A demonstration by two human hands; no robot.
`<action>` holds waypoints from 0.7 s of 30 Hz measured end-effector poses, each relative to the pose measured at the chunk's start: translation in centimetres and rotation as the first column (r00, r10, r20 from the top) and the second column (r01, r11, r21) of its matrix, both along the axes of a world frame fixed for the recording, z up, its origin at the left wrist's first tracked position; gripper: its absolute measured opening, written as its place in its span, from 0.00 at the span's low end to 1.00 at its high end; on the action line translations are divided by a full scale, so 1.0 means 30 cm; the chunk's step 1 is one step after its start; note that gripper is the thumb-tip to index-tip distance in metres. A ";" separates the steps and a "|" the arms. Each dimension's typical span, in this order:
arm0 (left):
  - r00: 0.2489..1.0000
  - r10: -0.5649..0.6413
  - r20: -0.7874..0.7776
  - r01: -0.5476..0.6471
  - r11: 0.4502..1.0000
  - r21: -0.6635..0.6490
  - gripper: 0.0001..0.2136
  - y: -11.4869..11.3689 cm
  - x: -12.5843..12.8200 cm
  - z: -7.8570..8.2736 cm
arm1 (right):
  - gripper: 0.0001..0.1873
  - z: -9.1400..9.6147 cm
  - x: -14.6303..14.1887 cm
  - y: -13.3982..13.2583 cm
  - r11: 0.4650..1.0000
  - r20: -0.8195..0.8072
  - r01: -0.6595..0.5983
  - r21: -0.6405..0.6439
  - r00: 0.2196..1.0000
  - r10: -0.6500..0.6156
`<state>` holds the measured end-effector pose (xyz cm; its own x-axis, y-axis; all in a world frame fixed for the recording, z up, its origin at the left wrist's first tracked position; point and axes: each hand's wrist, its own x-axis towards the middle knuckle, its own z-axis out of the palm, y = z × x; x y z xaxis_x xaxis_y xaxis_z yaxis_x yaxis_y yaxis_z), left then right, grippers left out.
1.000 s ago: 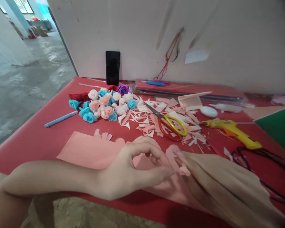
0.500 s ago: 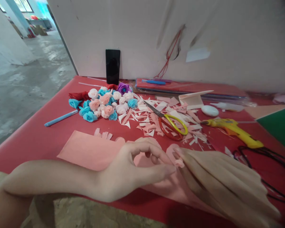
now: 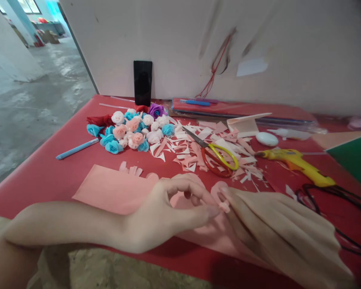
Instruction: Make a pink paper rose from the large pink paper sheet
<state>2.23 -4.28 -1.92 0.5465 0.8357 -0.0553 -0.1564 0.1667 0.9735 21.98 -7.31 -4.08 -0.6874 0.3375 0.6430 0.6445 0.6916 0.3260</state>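
Note:
Between my two hands is a small rolled strip of pink paper point(image 3: 224, 206), its scalloped end curving up behind the fingers. My right hand point(image 3: 276, 224) pinches it from the right with thumb and fingers. From the left, my left hand point(image 3: 168, 212) closes thumb and index fingertip at the roll's edge, its other fingers curled behind. Below both hands lies pink paper point(image 3: 114, 188), a wide flat sheet with scalloped pieces beside it, partly covered by my left hand.
Beyond the hands lie scissors point(image 3: 210, 150) on paper scraps point(image 3: 189, 154). Left of them are paper flowers point(image 3: 135, 124) and a blue pen point(image 3: 77, 149). A yellow glue gun point(image 3: 297, 162) with black cable lies right. A phone point(image 3: 142, 83) leans on the wall.
Both hands stay almost in place. The rolled pink paper has turned and shifted slightly left and down at the fingertips, and the view has moved a little.

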 end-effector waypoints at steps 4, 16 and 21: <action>1.000 -0.021 0.018 0.021 1.000 0.005 0.04 0.002 0.002 0.000 | 0.07 -0.015 -0.007 -0.003 1.000 -0.093 0.000 -0.026 0.996 -0.003; 0.997 -0.079 -0.005 0.079 0.997 -0.008 0.03 -0.002 0.003 -0.002 | 0.07 0.007 -0.010 -0.005 1.000 -0.009 -0.023 -0.018 1.000 0.022; 0.996 -0.093 -0.013 0.093 0.996 -0.005 0.05 -0.010 0.004 -0.017 | 0.07 0.014 -0.023 0.005 0.996 -0.024 0.000 -0.087 1.000 -0.002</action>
<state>2.35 -4.60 -2.43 0.6207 0.7813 -0.0663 -0.1277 0.1841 0.9746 21.28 -7.17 -3.66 -0.6719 0.3936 0.6273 0.6521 0.7161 0.2492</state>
